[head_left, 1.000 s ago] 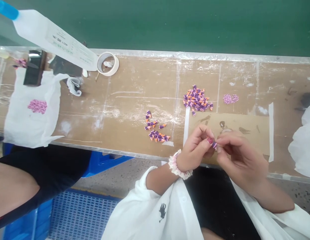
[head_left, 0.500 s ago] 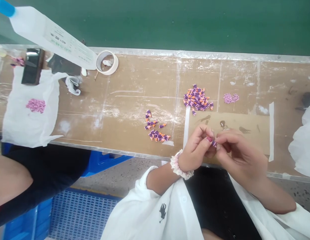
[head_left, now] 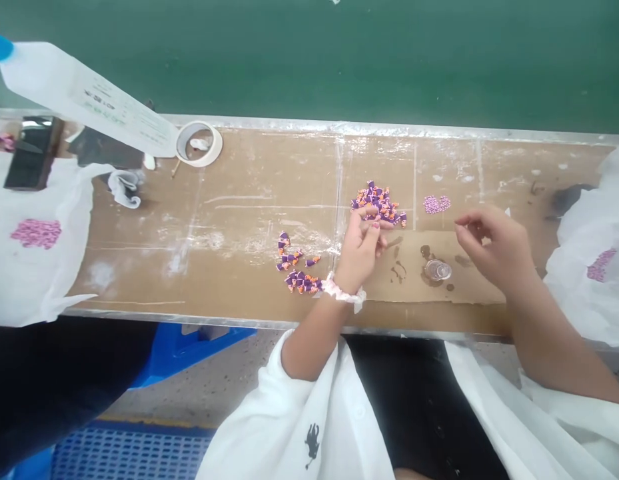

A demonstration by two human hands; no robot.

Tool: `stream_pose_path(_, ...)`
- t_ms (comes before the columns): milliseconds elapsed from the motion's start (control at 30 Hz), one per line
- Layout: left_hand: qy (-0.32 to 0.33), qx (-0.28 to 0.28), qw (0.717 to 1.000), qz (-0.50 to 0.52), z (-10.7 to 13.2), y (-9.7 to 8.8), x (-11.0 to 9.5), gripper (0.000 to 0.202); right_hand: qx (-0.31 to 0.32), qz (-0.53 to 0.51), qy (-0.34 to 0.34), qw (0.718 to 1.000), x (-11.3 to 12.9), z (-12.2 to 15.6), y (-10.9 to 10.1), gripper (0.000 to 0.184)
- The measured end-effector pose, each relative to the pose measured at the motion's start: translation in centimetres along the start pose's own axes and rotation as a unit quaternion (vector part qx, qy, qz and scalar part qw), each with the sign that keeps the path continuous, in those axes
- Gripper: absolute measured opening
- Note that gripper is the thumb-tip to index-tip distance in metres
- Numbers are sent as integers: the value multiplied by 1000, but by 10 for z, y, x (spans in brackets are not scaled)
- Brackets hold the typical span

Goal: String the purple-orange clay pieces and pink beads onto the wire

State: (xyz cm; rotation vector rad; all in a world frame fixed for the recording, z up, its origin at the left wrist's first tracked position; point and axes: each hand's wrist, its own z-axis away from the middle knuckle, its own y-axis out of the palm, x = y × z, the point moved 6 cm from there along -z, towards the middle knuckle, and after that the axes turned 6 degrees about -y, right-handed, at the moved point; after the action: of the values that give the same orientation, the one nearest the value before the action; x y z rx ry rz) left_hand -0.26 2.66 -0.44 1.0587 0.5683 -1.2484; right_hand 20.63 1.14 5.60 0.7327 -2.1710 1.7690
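Observation:
My left hand (head_left: 360, 255), with a white lace scrunchie (head_left: 345, 293) at the wrist, reaches over the near edge of a heap of small purple-and-orange figure pieces (head_left: 376, 199). Its fingers are apart, and I see no piece held in them. My right hand (head_left: 496, 250) hovers over the right side of a cardboard sheet (head_left: 474, 290), thumb and forefinger pinched together; anything between them is too small to make out. Beyond it lies a little pile of pink-purple bits (head_left: 436, 204). A clear round dish (head_left: 438, 269) sits on the sheet among brownish wet spots.
More figure pieces (head_left: 303, 282) lie left of my left hand. Farther left are a tape roll (head_left: 216, 148), a large white bottle (head_left: 89, 100), a phone (head_left: 33, 153) and a white plastic bag (head_left: 49, 280) with pink bits (head_left: 36, 233). Another white bag (head_left: 574, 287) is at right.
My hands, together at a small purple piece before, have separated. The left has moved up and left to the heap, the right to the right. The round dish now shows, and the view has shifted.

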Motion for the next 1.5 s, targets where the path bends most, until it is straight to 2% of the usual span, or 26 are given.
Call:
stream_pose_path(100,-7,-1,1000,-4,-3,-3,0,41,30,35,5,999,-33,-15,11,8)
stream_pose_path(233,-9,20,1000,-22,14,-1,-1,27,57,106,10,993,-52,-23,25,13)
stream_pose_path(467,-28,62,997,-42,36,4,-2,20,40,119,5,992,-54,-21,31,18)
stream_pose_path(633,-20,61,997,-53,35,3,-2,21,34,117,-9,993,-54,-18,30,21)
stream_pose_path(933,-21,63,995,-77,36,4,-1,14,30,106,2,994,-65,-11,20,17)
stream_pose_path(1100,-27,65,994,-82,37,4,-1,14,38,132,-2,991,-65,-15,27,19)
stream_pose_path(1233,-26,64,994,-86,37,5,1,12,64,148,1,987,-69,-21,35,13)
stream_pose_path(1367,-23,77,992,-102,38,13,5,11,59,119,-14,991,-51,-20,31,10)
stream_pose_path(1433,-14,87,990,-111,39,19,7,11,36,77,-46,995,-25,-14,22,10)
stream_pose_path(1500,-1,99,988,-116,41,25,7,12,35,-2,-128,991,12,-4,14,9)
